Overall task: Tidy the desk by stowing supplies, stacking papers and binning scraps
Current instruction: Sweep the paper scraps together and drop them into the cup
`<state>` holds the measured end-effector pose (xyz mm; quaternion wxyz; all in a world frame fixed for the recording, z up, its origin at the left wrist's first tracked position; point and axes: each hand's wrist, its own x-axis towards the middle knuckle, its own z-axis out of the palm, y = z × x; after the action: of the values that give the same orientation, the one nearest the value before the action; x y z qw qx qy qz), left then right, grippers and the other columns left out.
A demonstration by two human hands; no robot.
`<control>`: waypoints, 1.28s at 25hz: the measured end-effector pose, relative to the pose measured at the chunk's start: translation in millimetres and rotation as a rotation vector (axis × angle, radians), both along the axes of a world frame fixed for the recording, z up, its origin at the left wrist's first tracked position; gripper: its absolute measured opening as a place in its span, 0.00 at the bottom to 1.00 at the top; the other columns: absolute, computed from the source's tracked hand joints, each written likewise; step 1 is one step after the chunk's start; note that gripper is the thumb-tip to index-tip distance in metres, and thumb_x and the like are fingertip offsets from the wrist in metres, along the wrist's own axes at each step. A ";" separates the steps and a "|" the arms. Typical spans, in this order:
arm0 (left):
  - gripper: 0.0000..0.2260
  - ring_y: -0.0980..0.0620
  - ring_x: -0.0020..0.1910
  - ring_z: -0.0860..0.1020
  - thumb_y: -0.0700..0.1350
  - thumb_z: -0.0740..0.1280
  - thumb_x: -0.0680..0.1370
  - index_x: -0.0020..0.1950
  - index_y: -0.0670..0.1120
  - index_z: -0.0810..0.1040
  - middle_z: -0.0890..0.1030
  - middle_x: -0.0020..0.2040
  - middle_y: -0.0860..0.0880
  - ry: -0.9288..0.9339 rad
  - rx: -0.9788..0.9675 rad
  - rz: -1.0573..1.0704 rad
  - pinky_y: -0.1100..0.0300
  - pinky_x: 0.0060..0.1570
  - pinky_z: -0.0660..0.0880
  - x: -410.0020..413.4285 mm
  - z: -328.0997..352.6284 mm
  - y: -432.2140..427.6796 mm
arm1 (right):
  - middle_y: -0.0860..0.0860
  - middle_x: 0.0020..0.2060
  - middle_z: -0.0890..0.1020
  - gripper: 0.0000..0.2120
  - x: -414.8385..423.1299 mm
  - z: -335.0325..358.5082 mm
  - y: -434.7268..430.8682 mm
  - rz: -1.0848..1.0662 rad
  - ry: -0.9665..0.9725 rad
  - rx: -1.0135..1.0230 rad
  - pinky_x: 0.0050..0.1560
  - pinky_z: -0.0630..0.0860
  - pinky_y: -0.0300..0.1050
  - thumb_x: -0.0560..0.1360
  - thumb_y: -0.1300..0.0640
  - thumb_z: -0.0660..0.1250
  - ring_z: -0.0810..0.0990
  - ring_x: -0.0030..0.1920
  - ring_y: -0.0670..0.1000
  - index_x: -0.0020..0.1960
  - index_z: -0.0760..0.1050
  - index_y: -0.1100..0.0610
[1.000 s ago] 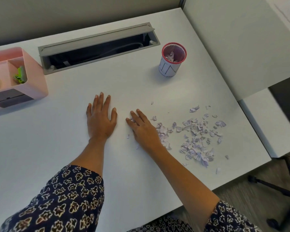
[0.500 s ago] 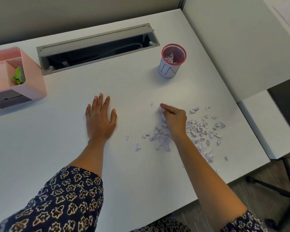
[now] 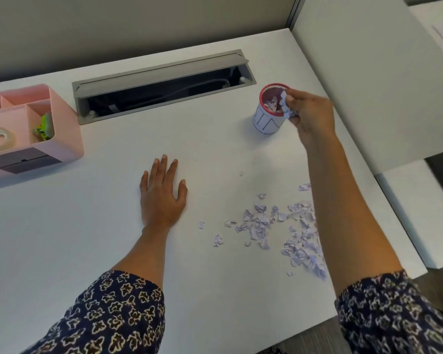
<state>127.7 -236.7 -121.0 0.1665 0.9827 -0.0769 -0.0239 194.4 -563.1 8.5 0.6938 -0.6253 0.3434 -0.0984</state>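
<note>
A: While hovering at the right edge of the cup (image 3: 269,116), held a wad of paper scraps (image 3: 288,106) in the right hand (image 3: 312,116), fingers (image 3: 296,94) clamped together on it.

B: Squarely over the opening?

A: Not quite. Overlapped the rim on its right side; hard to tell whether touching. Looked worth shifting a little left, over the middle of the mouth, before loosening the grip.

B: And the left hand (image 3: 164,198)?

A: Lay flat on the desk (image 3: 87,238), palm down, fingers slightly spread and holding nothing, well apart from the cup.

B: Much left to bin?

A: Plenty. Saw a loose pile of scraps (image 3: 302,236) on the desk beside the right forearm, partly hidden by it, with a few strays toward the left hand.

B: Any risk?

A: Seemed a narrow, light cup, part full of scraps. Could have tipped if bumped, or shed bits over the rim. Better served by opening the fingers low and slowly, perhaps steadying the cup with the left hand.
</note>
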 end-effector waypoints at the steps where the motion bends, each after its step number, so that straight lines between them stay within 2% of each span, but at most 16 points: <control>1: 0.25 0.52 0.79 0.52 0.52 0.56 0.81 0.77 0.52 0.59 0.55 0.79 0.51 0.001 0.000 0.001 0.49 0.77 0.50 0.1 0.1 -0.1 | 0.57 0.37 0.83 0.06 13.5 0.0 -5.7 0.026 0.043 -0.161 0.38 0.78 0.40 0.72 0.65 0.72 0.80 0.33 0.50 0.49 0.84 0.62; 3: 0.25 0.52 0.79 0.51 0.52 0.56 0.81 0.77 0.52 0.59 0.55 0.79 0.52 0.004 0.000 0.000 0.49 0.77 0.50 -0.1 0.0 0.2 | 0.57 0.37 0.84 0.07 37.0 -2.2 -11.3 0.087 0.154 -0.451 0.40 0.77 0.43 0.70 0.63 0.72 0.81 0.35 0.52 0.48 0.85 0.61; 5: 0.24 0.53 0.79 0.51 0.52 0.56 0.81 0.77 0.52 0.59 0.55 0.79 0.52 0.005 -0.005 0.005 0.49 0.77 0.49 0.1 0.1 0.4 | 0.57 0.46 0.85 0.08 53.4 -2.5 -9.5 0.173 0.283 -0.669 0.48 0.80 0.45 0.72 0.61 0.72 0.82 0.45 0.54 0.50 0.85 0.58; 7: 0.24 0.52 0.79 0.51 0.52 0.56 0.81 0.77 0.52 0.59 0.55 0.79 0.52 0.003 -0.002 0.005 0.49 0.77 0.50 0.1 0.2 0.2 | 0.56 0.53 0.84 0.10 60.3 0.6 -2.1 0.257 0.373 -0.788 0.56 0.79 0.47 0.74 0.59 0.71 0.81 0.52 0.54 0.55 0.84 0.58; 10: 0.25 0.52 0.79 0.52 0.52 0.56 0.81 0.77 0.52 0.59 0.56 0.79 0.52 0.002 -0.001 0.004 0.49 0.77 0.50 0.5 -0.1 0.3 | 0.55 0.57 0.83 0.12 58.5 6.3 8.8 0.272 0.357 -0.852 0.60 0.77 0.47 0.76 0.58 0.68 0.80 0.57 0.54 0.59 0.82 0.58; 12: 0.24 0.52 0.79 0.51 0.52 0.56 0.81 0.77 0.53 0.59 0.56 0.79 0.52 0.001 0.000 0.005 0.49 0.77 0.50 0.3 -0.2 0.7 | 0.54 0.56 0.83 0.12 52.9 8.6 10.7 0.223 0.276 -0.849 0.58 0.78 0.44 0.77 0.58 0.66 0.81 0.56 0.53 0.58 0.82 0.58; 14: 0.24 0.53 0.79 0.51 0.52 0.56 0.81 0.77 0.53 0.59 0.55 0.79 0.52 0.001 0.003 0.006 0.49 0.77 0.50 0.3 -0.1 0.5 | 0.53 0.54 0.84 0.12 47.2 10.3 8.4 0.145 0.196 -0.805 0.52 0.77 0.37 0.77 0.57 0.66 0.82 0.54 0.51 0.57 0.83 0.58; 17: 0.24 0.53 0.79 0.51 0.52 0.56 0.81 0.77 0.53 0.59 0.55 0.79 0.52 0.005 -0.001 0.009 0.49 0.77 0.49 -0.1 0.5 0.1 | 0.52 0.50 0.85 0.11 29.5 9.2 17.4 0.040 0.028 -0.809 0.43 0.70 0.23 0.76 0.56 0.66 0.82 0.50 0.47 0.54 0.84 0.57; 18: 0.24 0.53 0.79 0.51 0.52 0.56 0.81 0.77 0.53 0.59 0.55 0.79 0.52 0.006 -0.003 0.009 0.50 0.77 0.49 -0.2 0.4 0.1 | 0.52 0.49 0.85 0.11 19.8 5.6 25.5 0.038 -0.052 -0.841 0.42 0.68 0.21 0.76 0.56 0.66 0.81 0.48 0.47 0.53 0.84 0.58; 20: 0.24 0.53 0.79 0.51 0.52 0.56 0.81 0.77 0.53 0.59 0.55 0.79 0.52 0.005 -0.001 0.007 0.50 0.77 0.49 0.0 -0.2 0.3 | 0.53 0.46 0.83 0.09 -1.8 -10.2 44.5 0.104 -0.178 -0.890 0.44 0.70 0.25 0.75 0.58 0.66 0.80 0.44 0.48 0.49 0.84 0.58; 23: 0.24 0.53 0.79 0.51 0.53 0.55 0.81 0.77 0.53 0.59 0.55 0.79 0.52 0.002 0.011 0.006 0.50 0.77 0.49 0.0 -1.5 0.8 | 0.55 0.47 0.83 0.10 -32.3 -54.2 69.1 0.341 -0.131 -0.910 0.50 0.78 0.44 0.75 0.60 0.65 0.81 0.46 0.53 0.50 0.83 0.60; 25: 0.24 0.53 0.79 0.51 0.52 0.56 0.81 0.77 0.53 0.59 0.55 0.79 0.52 -0.003 0.009 0.005 0.50 0.77 0.49 0.0 -2.3 0.2 | 0.56 0.50 0.82 0.11 -54.1 -82.9 81.0 0.519 0.016 -0.968 0.51 0.76 0.46 0.76 0.61 0.64 0.79 0.51 0.56 0.53 0.82 0.61; 27: 0.24 0.52 0.79 0.51 0.53 0.55 0.81 0.77 0.53 0.59 0.55 0.79 0.52 -0.005 0.017 0.000 0.49 0.77 0.49 -0.4 -2.8 0.3 | 0.56 0.51 0.80 0.10 -77.0 -101.7 94.2 0.597 0.105 -1.038 0.48 0.77 0.48 0.77 0.61 0.63 0.76 0.55 0.56 0.52 0.81 0.63; 32: 0.24 0.52 0.78 0.52 0.52 0.56 0.81 0.77 0.52 0.60 0.56 0.79 0.51 -0.013 0.005 -0.006 0.49 0.76 0.50 -1.0 -4.0 1.6 | 0.56 0.50 0.78 0.09 -124.6 -108.4 128.1 0.503 0.139 -1.119 0.37 0.78 0.47 0.77 0.61 0.64 0.75 0.54 0.55 0.47 0.80 0.65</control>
<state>126.8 -235.1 -125.0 0.1635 0.9830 -0.0811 -0.0183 69.8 -435.0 -99.9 0.2384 -0.9613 0.1263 -0.0559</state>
